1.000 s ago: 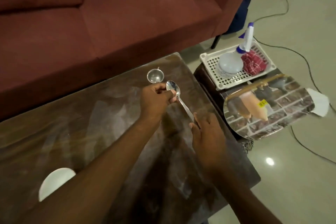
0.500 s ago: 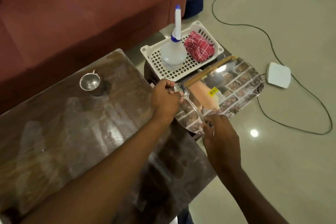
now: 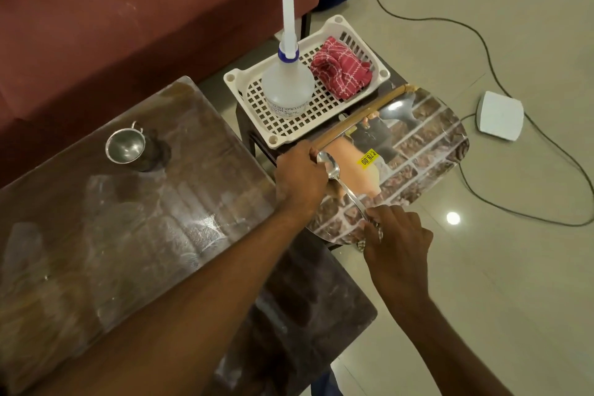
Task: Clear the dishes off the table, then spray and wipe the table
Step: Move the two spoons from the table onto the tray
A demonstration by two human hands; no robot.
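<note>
Clearing step, and I've got the spoon [image 3: 332, 169] in both hands. My left grip [image 3: 300, 177] is curled round the bowl end, and my right grip [image 3: 397, 235] is pinched on the tail of the handle, so both are clamped on the one piece. The spoon runs on a slant between them, out past the edge of the worktop [image 3: 144, 235] and over the brick-patterned tray [image 3: 427, 145] on the side stand. I can't tell from here whether it's touching the tray or hanging just above it. What looks like another steel spoon [image 3: 398, 109] lies at the tray's far end.

So this reads as the drop-off: dishes go to the tray, and this one is almost there. Next I need to bring it down flat onto a bare patch near the yellow sticker and let go with both hands, gently, since that glossy surface looks slippery and steel would likely skid on it.

Then it's back across for the steel cup [image 3: 124, 145], which sits upright near the worktop's far corner by the sofa and isn't cleared yet. It has to go before any spraying.

The spray bottle [image 3: 287, 87] and the red checked cloth [image 3: 340, 72] sit side by side in the white basket [image 3: 299, 125], just beyond my left grip. Both are within easy reach once the top is bare.
</note>
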